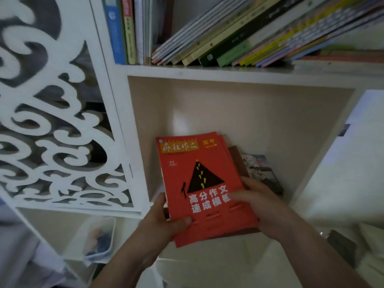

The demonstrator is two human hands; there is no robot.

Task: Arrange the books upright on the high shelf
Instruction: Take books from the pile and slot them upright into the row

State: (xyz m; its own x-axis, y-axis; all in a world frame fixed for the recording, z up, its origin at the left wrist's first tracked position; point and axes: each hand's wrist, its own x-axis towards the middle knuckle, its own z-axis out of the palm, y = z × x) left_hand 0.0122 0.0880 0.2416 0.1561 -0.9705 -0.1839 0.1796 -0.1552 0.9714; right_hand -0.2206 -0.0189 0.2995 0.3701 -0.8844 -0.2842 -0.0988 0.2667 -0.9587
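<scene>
White shelving (207, 70) with a fretwork panel (52, 121) surrounds red books (199, 183) gripped by both hands, left (164, 223) and right (264, 206).

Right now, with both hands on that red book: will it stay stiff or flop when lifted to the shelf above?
Probably floppy: the red book looks like a thin softcover. It likely slides too, since more red covers fan out beneath it. The left hand and right hand grip opposite edges, which should limit sagging. On the high shelf, thin books already lean, so it may tip.

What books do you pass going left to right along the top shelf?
Blue upright book → yellow-green upright book → leaning row of thin books → flat books at the right end.
</scene>
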